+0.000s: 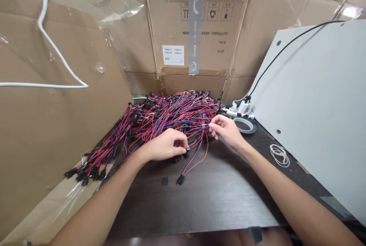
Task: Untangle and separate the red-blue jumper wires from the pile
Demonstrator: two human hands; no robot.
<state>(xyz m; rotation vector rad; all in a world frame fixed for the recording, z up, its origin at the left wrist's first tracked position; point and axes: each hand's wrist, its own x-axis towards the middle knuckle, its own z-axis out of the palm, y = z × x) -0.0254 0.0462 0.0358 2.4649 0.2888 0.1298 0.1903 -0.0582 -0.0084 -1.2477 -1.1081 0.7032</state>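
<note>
A big tangled heap of red, blue and purple wires (171, 112) with small black connectors lies at the back of the dark table. My left hand (167, 145) is at the heap's front edge, thumb and fingers pinched on a wire, with black connectors just beneath the fingertips. At the heap's right side, my right hand (224, 128) pinches thin red wires between thumb and forefinger, its other fingers curled. Between and below the hands, one wire bundle (190, 164) trails forward, ending in a black connector. Exactly which strands each hand grips is hard to make out.
On the right lie a roll of dark tape (251, 127), a power strip (243, 112) with plugs and a coil of white cord (279, 156). More wires (94, 166) spill left onto cardboard. Cardboard walls (57, 116) and a white panel (314, 97) enclose the dark table (200, 204).
</note>
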